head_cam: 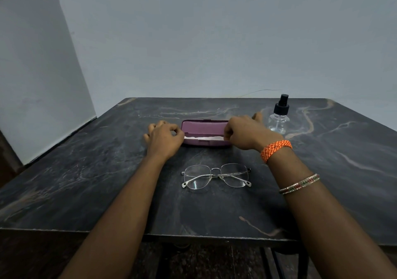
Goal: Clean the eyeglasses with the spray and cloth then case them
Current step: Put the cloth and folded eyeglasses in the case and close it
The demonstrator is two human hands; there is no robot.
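Purple case point(204, 131) open between both hands; eyeglasses point(216, 176) nearer, untouched.

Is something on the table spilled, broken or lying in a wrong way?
Nothing stands out. The glasses lie folded and whole on the table, the spray bottle stands upright, and the open case holds the cloth. No spill shows.

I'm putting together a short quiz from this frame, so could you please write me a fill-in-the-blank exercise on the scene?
1. The purple case lies with its lid ____.
2. The eyeglasses rest on the table, ____ to the person than the case.
3. The spray bottle stands upright, beside the person's ____ hand.
4. A pale cloth lies ____ the case, between the left hand and right hand.

Missing words: open; nearer; right; inside
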